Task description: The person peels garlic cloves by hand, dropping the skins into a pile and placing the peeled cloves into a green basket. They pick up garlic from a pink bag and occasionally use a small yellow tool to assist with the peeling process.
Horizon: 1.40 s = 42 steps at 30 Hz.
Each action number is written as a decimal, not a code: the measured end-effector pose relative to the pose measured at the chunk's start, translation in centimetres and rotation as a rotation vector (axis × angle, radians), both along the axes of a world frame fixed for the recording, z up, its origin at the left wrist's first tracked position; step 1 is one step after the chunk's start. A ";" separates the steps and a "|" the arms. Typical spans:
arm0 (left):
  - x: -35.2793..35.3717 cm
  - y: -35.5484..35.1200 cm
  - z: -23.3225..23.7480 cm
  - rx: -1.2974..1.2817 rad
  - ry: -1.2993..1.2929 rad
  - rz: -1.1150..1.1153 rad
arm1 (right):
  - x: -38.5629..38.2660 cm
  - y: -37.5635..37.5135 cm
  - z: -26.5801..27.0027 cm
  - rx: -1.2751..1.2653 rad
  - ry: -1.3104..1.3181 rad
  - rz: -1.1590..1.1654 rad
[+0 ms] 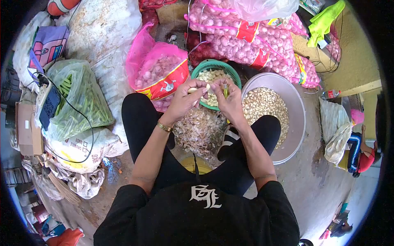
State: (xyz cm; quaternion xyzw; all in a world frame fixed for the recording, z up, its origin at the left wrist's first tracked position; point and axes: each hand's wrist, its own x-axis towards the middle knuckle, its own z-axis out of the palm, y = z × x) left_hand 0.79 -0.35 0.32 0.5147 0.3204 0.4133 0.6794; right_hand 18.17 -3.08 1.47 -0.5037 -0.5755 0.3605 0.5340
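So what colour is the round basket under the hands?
Green; the round plastic basket shows best in the head view.

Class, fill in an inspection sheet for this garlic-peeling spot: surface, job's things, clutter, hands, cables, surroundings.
Surface: stained concrete floor.
Job's things: green basket and steel bowl hold peeled cloves; pink garlic sacks behind.
Clutter: skin pile below the hands; bag of green beans.
Hands: left hand pinches a garlic clove; right hand holds a small yellowish item.
Cables: black cable across the bean bag.
Surroundings: another person at right.
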 end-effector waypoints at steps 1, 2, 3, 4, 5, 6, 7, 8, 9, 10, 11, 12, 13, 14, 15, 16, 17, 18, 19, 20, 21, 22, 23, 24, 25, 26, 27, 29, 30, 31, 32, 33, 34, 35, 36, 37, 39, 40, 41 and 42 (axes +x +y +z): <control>-0.1 -0.1 0.3 -0.035 -0.003 -0.017 | 0.0 0.0 0.0 0.037 -0.070 -0.006; -0.1 -0.1 0.5 -0.069 -0.007 -0.033 | 0.0 0.0 0.1 0.074 -0.140 -0.011; 0.0 -0.1 0.5 -0.068 -0.008 -0.033 | 0.1 -0.1 0.2 0.075 -0.141 -0.011; 0.1 -0.1 0.3 -0.087 -0.031 -0.031 | 0.1 -0.2 0.5 0.077 -0.165 -0.004; 0.2 -0.1 0.2 -0.106 -0.053 -0.028 | 0.1 -0.3 0.8 0.078 -0.189 0.003; 0.1 0.0 0.0 -0.106 -0.053 -0.027 | 0.1 -0.3 1.0 0.078 -0.189 0.004; 0.0 0.1 -0.1 -0.125 -0.080 -0.003 | 0.1 -0.3 1.3 0.113 -0.171 0.040; -0.1 0.2 -0.2 -0.143 -0.106 0.020 | 0.2 -0.4 1.4 0.147 -0.153 0.074; -0.2 0.3 -0.2 -0.143 -0.106 0.020 | 0.3 -0.4 1.3 0.148 -0.153 0.075; -0.4 0.5 -0.2 -0.165 -0.139 0.034 | 0.5 -0.5 1.2 0.149 -0.154 0.137; -0.5 0.6 -0.2 -0.188 -0.172 0.048 | 0.7 -0.6 1.1 0.150 -0.154 0.200; -0.6 0.7 -0.2 -0.187 -0.171 0.047 | 0.9 -0.7 1.1 0.151 -0.154 0.199; -0.7 0.8 -0.3 -0.169 -0.194 0.049 | 1.1 -0.8 1.0 0.169 -0.198 0.244; -0.7 0.9 -0.4 -0.150 -0.216 0.051 | 1.2 -0.9 1.0 0.188 -0.242 0.288; -0.8 0.8 -0.2 -0.150 -0.216 0.051 | 1.3 -1.0 1.2 0.188 -0.243 0.288; -0.8 0.6 0.2 -0.164 -0.231 0.045 | 1.3 -1.2 1.4 0.086 -0.215 0.261; -0.8 0.5 0.4 -0.178 -0.247 0.038 | 1.4 -1.3 1.6 -0.016 -0.189 0.233; -0.8 0.5 0.2 -0.178 -0.248 0.037 | 1.2 -1.4 1.7 -0.016 -0.190 0.232; -0.8 0.5 0.0 -0.166 -0.222 0.024 | 1.0 -1.4 1.7 -0.007 -0.124 0.187; -0.9 0.6 -0.2 -0.154 -0.195 0.012 | 0.8 -1.4 1.7 0.002 -0.057 0.142; -0.8 0.6 -0.1 -0.153 -0.194 0.013 | 1.1 -1.5 1.7 0.002 -0.057 0.143; -0.7 0.5 0.1 -0.173 -0.205 0.025 | 1.6 -1.5 1.5 -0.080 -0.125 0.245; -0.7 0.5 0.2 -0.194 -0.216 0.038 | 1.8 -1.4 1.5 -0.162 -0.193 0.347; -0.6 0.6 0.3 -0.193 -0.215 0.038 | 1.6 -1.4 1.5 -0.161 -0.193 0.348; -0.6 0.6 0.3 -0.181 -0.216 0.044 | 1.2 -1.5 1.6 -0.068 -0.219 0.254; -0.5 0.5 0.3 -0.172 -0.217 0.049 | 0.9 -1.6 1.7 0.021 -0.245 0.158; -0.4 0.5 0.2 -0.174 -0.219 0.047 | 0.8 -1.6 1.5 0.019 -0.246 0.156; -0.4 0.6 0.1 -0.096 -0.047 -0.033 | 0.6 -1.2 1.1 -0.166 0.019 0.141; -0.2 0.4 0.4 -0.097 -0.047 -0.034 | 0.7 -1.2 0.7 -0.167 0.019 0.140; 0.1 0.0 0.8 -0.115 0.005 -0.036 | 0.8 -1.2 0.3 -0.258 0.033 0.134; 0.4 -0.3 1.0 -0.132 0.056 -0.039 | 1.0 -1.1 -0.2 -0.347 0.047 0.128; 0.6 -0.3 0.9 -0.134 0.056 -0.040 | 1.2 -0.9 -0.5 -0.349 0.047 0.126; 0.7 -0.2 0.8 -0.188 0.005 -0.025 | 1.4 -0.5 -0.7 -0.384 0.147 0.032; 0.8 0.0 0.7 -0.241 -0.047 -0.008 | 1.7 -0.1 -1.0 -0.418 0.247 -0.061; 0.6 0.1 0.2 -0.242 -0.047 -0.008 | 2.2 0.4 -1.7 -0.419 0.247 -0.061; 0.3 0.5 -0.5 -0.307 -0.170 -0.002 | 2.9 1.0 -2.3 -0.377 0.197 -0.109; -0.2 1.1 -1.6 -0.370 -0.295 0.004 | 3.8 1.6 -2.6 -0.352 0.163 -0.180; -0.4 1.5 -2.1 -0.477 -0.419 -0.014 | 4.0 1.6 -2.4 -0.351 0.162 -0.179; -0.7 1.7 -2.6 -0.584 -0.543 -0.031 | 4.1 1.6 -2.1 -0.328 0.148 -0.176; -0.7 1.7 -2.6 -0.582 -0.545 -0.028 | 4.0 1.5 -1.6 -0.306 0.133 -0.170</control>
